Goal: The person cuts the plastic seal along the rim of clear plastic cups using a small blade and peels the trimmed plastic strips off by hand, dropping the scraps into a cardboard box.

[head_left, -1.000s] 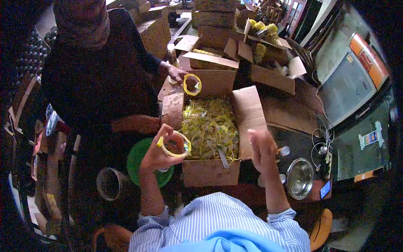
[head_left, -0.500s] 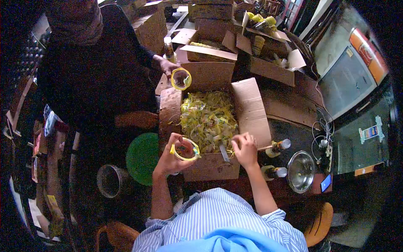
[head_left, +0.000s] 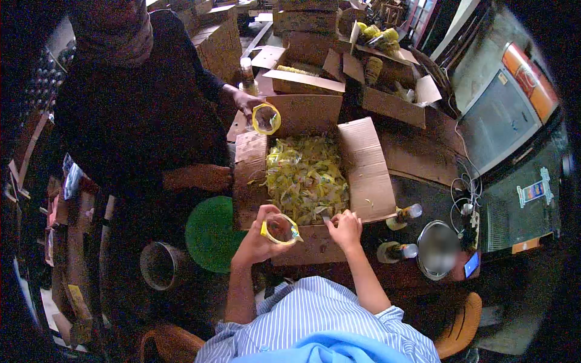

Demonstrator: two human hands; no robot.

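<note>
My left hand is wrapped around a clear cup with a yellow rim, tilted so its mouth faces me. What lies inside is too dim to tell. My right hand has its fingers pinched together at the near edge of an open cardboard box. A flat grey blade-like strip shows at those fingertips; the rest of it is hidden. Filling the box are many small clear-and-yellow plastic pieces, perhaps wrappers or packets.
Across the box, a co-worker's hand holds another yellow-rimmed cup. A green round tub and a grey bucket stand left. Bottles, a metal bowl and a phone are right. More boxes stand behind.
My right hand has moved slightly left and down and closed on the grey strip, which lay at the box edge before. The cup in my left hand has shifted right and lower.
</note>
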